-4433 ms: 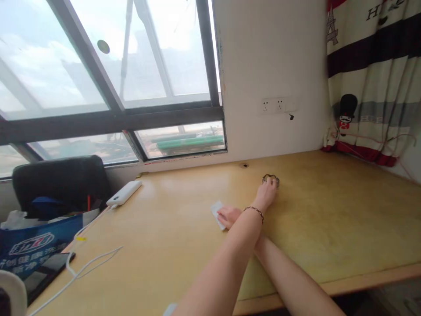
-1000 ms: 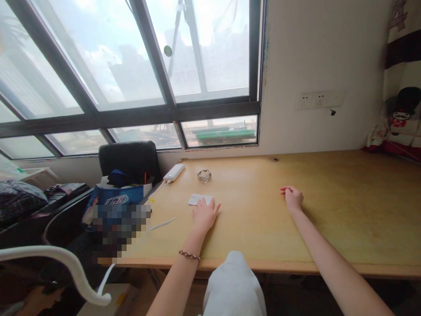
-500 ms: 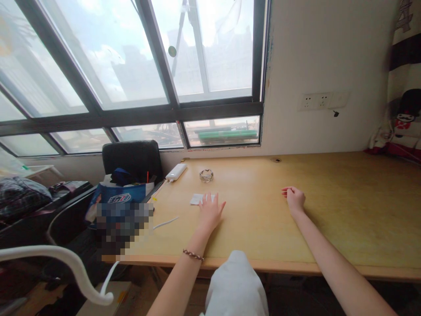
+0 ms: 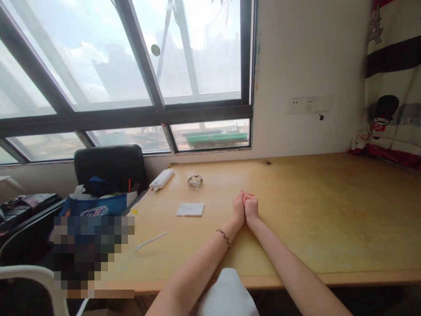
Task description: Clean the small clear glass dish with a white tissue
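My left hand [image 4: 239, 208] and my right hand [image 4: 251, 207] rest side by side on the wooden table [image 4: 315, 210], touching each other. Both have their fingers curled in. Whether anything small is inside them is hidden. A braided bracelet circles my left wrist. To the left of my hands lies a flat white piece of paper [image 4: 190, 210]. Behind the paper stands a silvery ring-shaped object [image 4: 195, 182].
A white power bank [image 4: 162, 179] with a cable lies at the table's back left. Another white cable [image 4: 151, 241] reaches over the left edge. Beside the table, a black chair [image 4: 110, 164] holds a blue bag [image 4: 95, 208]. A patterned curtain [image 4: 391, 87] hangs at right.
My left hand has left the paper, moved right and closed. My right hand has moved left to meet it. The view has shifted somewhat to the right.
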A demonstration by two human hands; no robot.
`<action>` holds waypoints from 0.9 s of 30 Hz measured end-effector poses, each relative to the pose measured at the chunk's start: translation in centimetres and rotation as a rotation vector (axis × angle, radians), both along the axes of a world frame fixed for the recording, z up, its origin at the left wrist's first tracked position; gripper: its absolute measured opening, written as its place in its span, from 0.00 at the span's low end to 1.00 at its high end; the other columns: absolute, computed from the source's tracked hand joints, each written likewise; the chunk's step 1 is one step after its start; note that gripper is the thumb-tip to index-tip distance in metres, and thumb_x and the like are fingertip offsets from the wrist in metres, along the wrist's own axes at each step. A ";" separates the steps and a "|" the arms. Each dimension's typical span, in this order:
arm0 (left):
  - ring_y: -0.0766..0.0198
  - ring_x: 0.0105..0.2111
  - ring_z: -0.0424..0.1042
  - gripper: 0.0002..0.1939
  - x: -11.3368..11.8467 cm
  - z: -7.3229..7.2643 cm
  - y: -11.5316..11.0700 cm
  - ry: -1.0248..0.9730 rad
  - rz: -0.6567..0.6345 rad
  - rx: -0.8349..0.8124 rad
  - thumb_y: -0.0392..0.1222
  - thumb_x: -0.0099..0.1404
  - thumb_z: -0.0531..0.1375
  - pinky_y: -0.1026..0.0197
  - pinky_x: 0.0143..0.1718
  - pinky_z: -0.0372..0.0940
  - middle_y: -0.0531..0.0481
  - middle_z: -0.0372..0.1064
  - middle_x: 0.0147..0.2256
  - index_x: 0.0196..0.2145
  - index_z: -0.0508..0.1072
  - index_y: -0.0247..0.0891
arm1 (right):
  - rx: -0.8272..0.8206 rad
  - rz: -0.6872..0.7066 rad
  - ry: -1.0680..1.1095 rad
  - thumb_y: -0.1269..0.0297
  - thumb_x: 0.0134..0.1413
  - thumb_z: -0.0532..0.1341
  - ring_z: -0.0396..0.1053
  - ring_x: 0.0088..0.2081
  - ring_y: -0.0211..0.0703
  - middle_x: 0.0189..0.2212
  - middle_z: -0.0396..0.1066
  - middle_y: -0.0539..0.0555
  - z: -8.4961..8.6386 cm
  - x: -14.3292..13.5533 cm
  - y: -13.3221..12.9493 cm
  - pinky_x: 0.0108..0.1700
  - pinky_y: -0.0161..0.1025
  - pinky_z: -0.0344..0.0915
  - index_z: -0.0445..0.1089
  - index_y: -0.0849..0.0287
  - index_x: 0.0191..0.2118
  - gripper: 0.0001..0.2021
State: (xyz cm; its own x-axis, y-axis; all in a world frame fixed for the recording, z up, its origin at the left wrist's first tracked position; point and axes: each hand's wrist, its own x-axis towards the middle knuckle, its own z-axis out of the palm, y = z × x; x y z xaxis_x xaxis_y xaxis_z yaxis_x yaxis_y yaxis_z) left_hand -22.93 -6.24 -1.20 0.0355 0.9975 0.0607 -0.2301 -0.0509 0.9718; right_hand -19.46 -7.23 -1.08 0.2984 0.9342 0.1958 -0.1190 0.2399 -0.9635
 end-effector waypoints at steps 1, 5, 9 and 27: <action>0.60 0.28 0.70 0.24 0.0 -0.1 0.4 0.021 0.035 -0.004 0.58 0.53 0.51 0.57 0.33 0.64 0.44 0.70 0.23 0.24 0.71 0.32 | -0.007 0.013 0.009 0.69 0.29 0.46 0.47 0.14 0.33 0.08 0.48 0.45 -0.1 -0.2 0.5 0.17 0.32 0.47 0.46 0.56 0.09 0.08; 0.61 0.27 0.68 0.19 -1.2 -0.3 0.7 0.061 0.122 -0.013 0.55 0.51 0.54 0.60 0.29 0.64 0.48 0.68 0.21 0.23 0.71 0.34 | -0.032 0.097 0.022 0.68 0.31 0.48 0.51 0.14 0.34 0.09 0.55 0.46 -0.7 -0.4 1.5 0.17 0.32 0.50 0.56 0.58 0.10 0.08; 0.61 0.29 0.68 0.16 -1.8 0.1 0.4 0.088 0.121 0.008 0.52 0.52 0.55 0.61 0.31 0.64 0.48 0.68 0.22 0.21 0.71 0.35 | 0.029 0.133 0.025 0.69 0.33 0.50 0.61 0.22 0.37 0.17 0.66 0.49 -1.0 -0.8 1.4 0.26 0.33 0.59 0.64 0.59 0.14 0.09; 0.68 0.22 0.61 0.14 -1.1 1.6 -2.4 0.128 0.101 0.181 0.44 0.53 0.54 0.68 0.23 0.56 0.51 0.64 0.18 0.18 0.68 0.31 | 0.040 0.154 0.019 0.71 0.32 0.49 0.62 0.24 0.38 0.19 0.68 0.51 -0.6 0.3 -0.6 0.25 0.32 0.58 0.66 0.62 0.17 0.09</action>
State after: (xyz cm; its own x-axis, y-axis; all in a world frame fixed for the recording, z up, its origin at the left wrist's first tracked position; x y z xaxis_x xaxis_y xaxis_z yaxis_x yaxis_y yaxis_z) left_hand -24.03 -8.65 0.42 -0.0451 0.9698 0.2398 -0.0907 -0.2430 0.9658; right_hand -19.19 -7.88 -1.70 0.1562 0.9607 0.2293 -0.1751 0.2554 -0.9508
